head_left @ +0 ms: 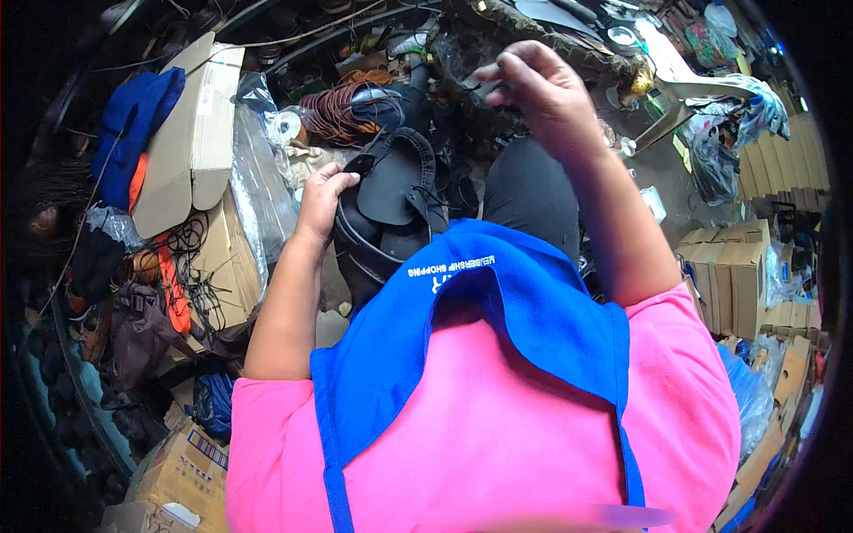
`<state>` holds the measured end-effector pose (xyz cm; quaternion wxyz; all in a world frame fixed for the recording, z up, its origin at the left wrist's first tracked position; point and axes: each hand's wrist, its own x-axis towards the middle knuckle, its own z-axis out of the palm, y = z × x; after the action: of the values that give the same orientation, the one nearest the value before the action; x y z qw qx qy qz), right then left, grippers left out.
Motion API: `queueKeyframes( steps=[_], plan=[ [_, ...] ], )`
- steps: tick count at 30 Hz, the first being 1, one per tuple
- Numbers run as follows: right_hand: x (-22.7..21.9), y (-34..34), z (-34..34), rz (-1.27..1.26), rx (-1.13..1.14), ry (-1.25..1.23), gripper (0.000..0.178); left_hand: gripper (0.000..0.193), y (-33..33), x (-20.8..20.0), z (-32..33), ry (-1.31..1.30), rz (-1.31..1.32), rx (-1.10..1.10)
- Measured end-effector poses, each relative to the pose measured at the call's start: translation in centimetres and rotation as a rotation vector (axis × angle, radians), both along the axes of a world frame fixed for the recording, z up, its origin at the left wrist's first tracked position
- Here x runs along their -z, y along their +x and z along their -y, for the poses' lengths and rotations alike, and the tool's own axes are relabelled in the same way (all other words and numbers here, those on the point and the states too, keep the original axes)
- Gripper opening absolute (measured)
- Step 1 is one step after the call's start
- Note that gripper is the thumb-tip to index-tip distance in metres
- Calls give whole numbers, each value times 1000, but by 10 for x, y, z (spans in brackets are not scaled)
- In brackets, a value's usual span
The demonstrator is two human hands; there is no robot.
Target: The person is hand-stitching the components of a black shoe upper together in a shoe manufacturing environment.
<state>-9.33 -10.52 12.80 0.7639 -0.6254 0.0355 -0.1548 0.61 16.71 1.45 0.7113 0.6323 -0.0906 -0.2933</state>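
Note:
My left hand [322,202] is closed, thumb and fingertips pinching the edge of a black leather-like piece [391,191]. That piece has a rounded, sole-like shape with a stitched strip curving along its rim, and it lies over my left leg. Whether it is part of a shoe or of a bag, I cannot tell. Up and to the right, my right hand [544,93] is raised away from it, its thumb and fingers drawn together in a pinch. Anything between those fingertips is too small to make out. A blue apron [533,302] covers my front.
A coil of brown cord [355,111] and a white spool [284,127] lie beyond the left hand. Cardboard [191,133] and clear plastic sheeting [262,209] stand at the left. On the right are a metal bar [702,90], plastic bags [715,164] and stacked cardboard boxes [729,262].

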Motion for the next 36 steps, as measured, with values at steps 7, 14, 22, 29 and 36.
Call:
queueKeyframes(
  steps=[7, 14, 22, 29, 36],
  plan=[
    [74, 33, -46, -20, -233, -900, 25, 12, 7, 10, 7, 43, -52, -24],
    [90, 37, -72, -37, -277, -1277, 18, 5, 5, 1, 2, 34, -161, -46],
    [97, 39, -77, -107, -281, -1306, 18, 4, 5, 2, 2, 38, -176, -53],
    [95, 42, -73, -111, -319, -1327, 21, 9, 8, 12, 0, 51, -148, -38],
    [94, 47, -79, -122, -364, -1384, 13, 11, 3, 1, 4, 170, -14, -30]
  ],
)
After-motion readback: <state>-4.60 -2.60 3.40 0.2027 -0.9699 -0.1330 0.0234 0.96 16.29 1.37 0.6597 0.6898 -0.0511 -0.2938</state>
